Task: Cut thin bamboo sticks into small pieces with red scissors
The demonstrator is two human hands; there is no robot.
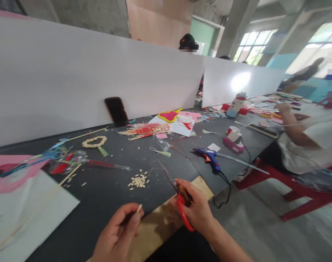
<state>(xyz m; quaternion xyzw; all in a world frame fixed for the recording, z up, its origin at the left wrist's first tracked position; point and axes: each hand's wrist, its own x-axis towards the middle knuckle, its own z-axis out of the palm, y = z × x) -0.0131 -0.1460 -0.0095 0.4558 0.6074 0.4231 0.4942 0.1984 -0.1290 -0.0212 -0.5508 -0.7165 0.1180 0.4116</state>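
Between thumb and forefinger, my left hand (122, 231) pinches a small pale stick piece (139, 208) above the table's front edge. My right hand (194, 205) grips red-handled scissors (185, 214), blades pointing up and away over the dark tabletop. Whether the blades are parted is hard to tell. Just beyond both hands lies a small pile of short pale pieces (138, 180). Farther left rests a heart-shaped ring (94, 142) made of similar pale bits, with a green tassel (103, 151) beside it.
A blue hot glue gun (209, 157) with a clear stick and black cord lies right of the scissors. Wrapped sticks (146, 130) lie at the back, near a phone (116, 111) leaning on the white partition (81, 72). A seated person (304, 134) works at right.
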